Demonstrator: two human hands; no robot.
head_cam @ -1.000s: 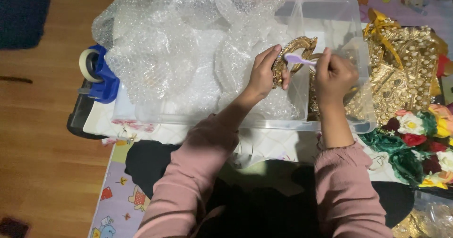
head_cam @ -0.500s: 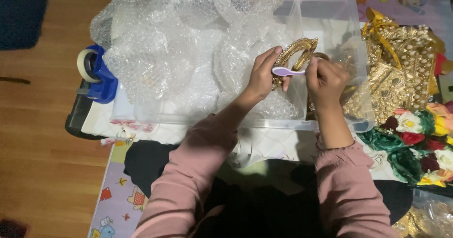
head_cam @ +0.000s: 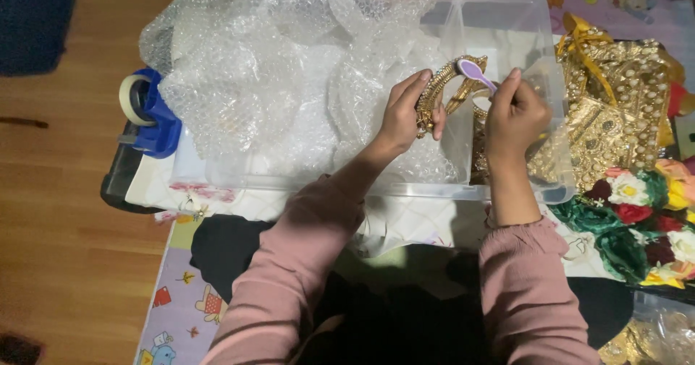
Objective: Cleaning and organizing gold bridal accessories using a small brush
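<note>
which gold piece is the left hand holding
The curved gold bangle, pinched in the left hand above the clear bin. The right hand holds a lilac brush to it. The other gold pieces lie untouched to the right.

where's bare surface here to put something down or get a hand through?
Free: the wood floor left of the tape dispenser, and the play mat strip below it, beside the left sleeve. Inside the clear bin, the far right corner looks bare. Crowded: bubble wrap fills the bin's left; gold ornaments and fabric flowers cover the right side.
</note>
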